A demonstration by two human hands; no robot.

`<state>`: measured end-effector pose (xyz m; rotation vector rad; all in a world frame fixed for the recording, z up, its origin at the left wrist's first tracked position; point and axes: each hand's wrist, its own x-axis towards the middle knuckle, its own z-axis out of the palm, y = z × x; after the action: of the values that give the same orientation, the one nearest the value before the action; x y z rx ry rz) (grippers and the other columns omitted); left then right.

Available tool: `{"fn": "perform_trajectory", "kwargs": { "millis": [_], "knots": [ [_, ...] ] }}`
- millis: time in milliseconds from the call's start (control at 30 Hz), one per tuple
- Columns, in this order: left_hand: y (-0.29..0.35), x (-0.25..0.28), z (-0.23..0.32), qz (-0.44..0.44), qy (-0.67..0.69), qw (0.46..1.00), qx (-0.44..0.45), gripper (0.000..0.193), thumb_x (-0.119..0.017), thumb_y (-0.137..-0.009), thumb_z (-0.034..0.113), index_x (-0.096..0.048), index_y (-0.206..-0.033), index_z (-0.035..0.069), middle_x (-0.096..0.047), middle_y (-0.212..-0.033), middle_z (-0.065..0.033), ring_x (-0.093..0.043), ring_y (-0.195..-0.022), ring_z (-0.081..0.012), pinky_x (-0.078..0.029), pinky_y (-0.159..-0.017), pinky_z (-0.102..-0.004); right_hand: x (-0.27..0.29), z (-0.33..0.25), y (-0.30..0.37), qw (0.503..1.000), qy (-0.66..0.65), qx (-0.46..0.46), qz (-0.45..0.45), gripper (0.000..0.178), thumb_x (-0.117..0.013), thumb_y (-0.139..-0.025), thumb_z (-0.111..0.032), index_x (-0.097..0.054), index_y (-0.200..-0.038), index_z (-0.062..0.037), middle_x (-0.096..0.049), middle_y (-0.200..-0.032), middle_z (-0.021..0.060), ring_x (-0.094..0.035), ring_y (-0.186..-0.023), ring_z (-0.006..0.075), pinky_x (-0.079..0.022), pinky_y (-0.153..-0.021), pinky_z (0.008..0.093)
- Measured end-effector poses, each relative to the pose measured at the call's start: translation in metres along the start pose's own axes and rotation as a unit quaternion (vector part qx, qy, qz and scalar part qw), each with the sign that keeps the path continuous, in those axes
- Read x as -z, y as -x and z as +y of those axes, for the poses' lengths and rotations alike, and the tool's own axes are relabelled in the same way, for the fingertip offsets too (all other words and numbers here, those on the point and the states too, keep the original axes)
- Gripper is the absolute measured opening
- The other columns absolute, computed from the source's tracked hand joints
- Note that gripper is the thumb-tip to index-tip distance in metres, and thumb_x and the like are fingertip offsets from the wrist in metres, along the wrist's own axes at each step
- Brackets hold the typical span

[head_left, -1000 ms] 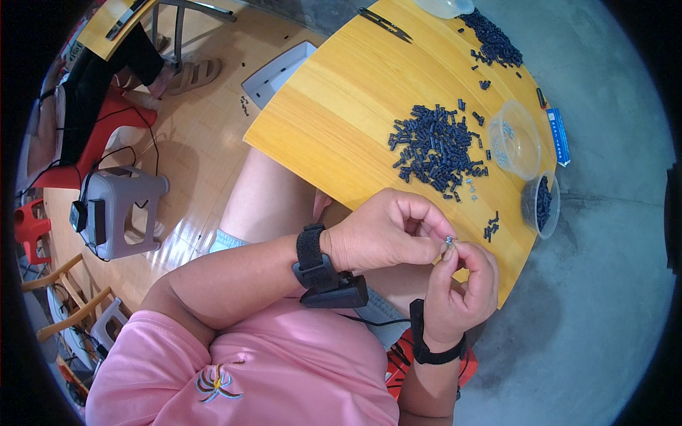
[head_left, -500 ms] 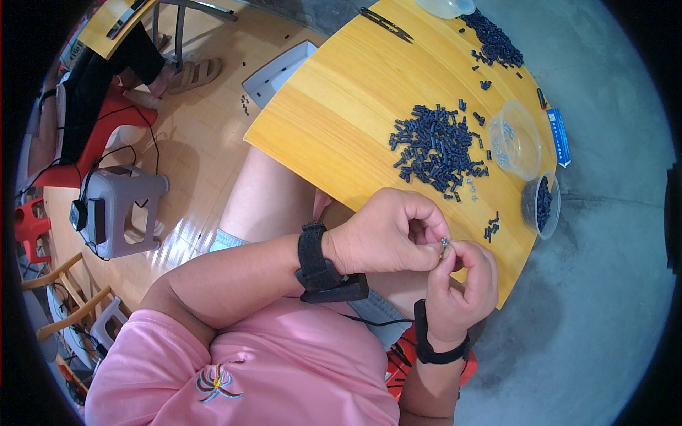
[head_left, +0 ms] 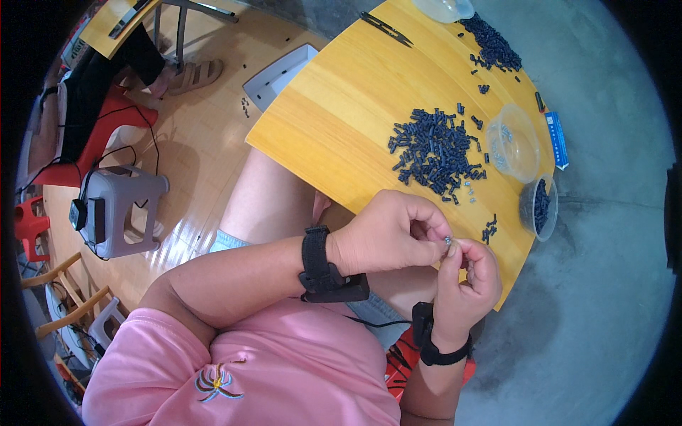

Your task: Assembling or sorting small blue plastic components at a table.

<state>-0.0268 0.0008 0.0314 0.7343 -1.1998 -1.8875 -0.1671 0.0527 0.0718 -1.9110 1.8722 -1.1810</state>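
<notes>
My left hand [head_left: 396, 231] is closed in a pinch, thumb and forefinger on a small shiny metal piece [head_left: 448, 241]. From the other side my right hand [head_left: 470, 275] meets it, its thumb and forefinger pinched at the same spot; the piece is mostly covered by fingertips, so its exact kind is unclear. Both hands are over the table's near edge. Beyond them lies a heap of small dark cylindrical parts [head_left: 435, 153], with a few tiny silvery pieces [head_left: 469, 190] at its near side. A small group of dark parts [head_left: 489, 228] lies just past my right hand.
On the yellow wooden table [head_left: 320, 106] stand a clear round tub [head_left: 514, 165] and a smaller tub of dark parts [head_left: 527, 213]. Farther off are black thread snips [head_left: 386, 28], another dark heap [head_left: 495, 46] and a blue-and-white packet [head_left: 557, 140]. A grey stool [head_left: 121, 206] stands at left.
Both hands have shifted very slightly right, still pinched together. The small metal piece sits a little higher and farther right between the fingertips.
</notes>
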Motion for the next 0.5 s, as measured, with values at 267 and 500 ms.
{"fn": "perform_trajectory", "kwargs": {
  "millis": [267, 500],
  "knots": [
    [-0.001, -0.001, 0.0, -0.025, 0.23, 0.97, 0.081, 0.02, -0.065, -0.086, 0.001, -0.063, -0.105, -0.003, -0.067, -0.095, -0.007, -0.063, -0.085, -0.0099, -0.051, -0.077, -0.0226, -0.01, 0.002, 0.004, 0.999, -0.016, -0.012, 0.039, 0.009, -0.063, -0.076, 0.005, -0.06, -0.083, -0.0012, -0.059, -0.072, 0.0079, -0.056, -0.06, 0.0176, -0.045, -0.056, 0.0276],
    [-0.003, -0.004, -0.005, -0.005, 0.228, 0.973, 0.037, 0.017, -0.063, -0.085, -0.002, -0.062, -0.103, -0.003, -0.067, -0.095, -0.0063, -0.063, -0.086, -0.0094, -0.051, -0.079, -0.0226, -0.012, -0.004, 0.002, 0.998, -0.029, -0.032, 0.041, 0.008, -0.064, -0.078, 0.003, -0.061, -0.085, -0.001, -0.06, -0.073, 0.0078, -0.056, -0.06, 0.0166, -0.045, -0.056, 0.0274]
  ]
}}
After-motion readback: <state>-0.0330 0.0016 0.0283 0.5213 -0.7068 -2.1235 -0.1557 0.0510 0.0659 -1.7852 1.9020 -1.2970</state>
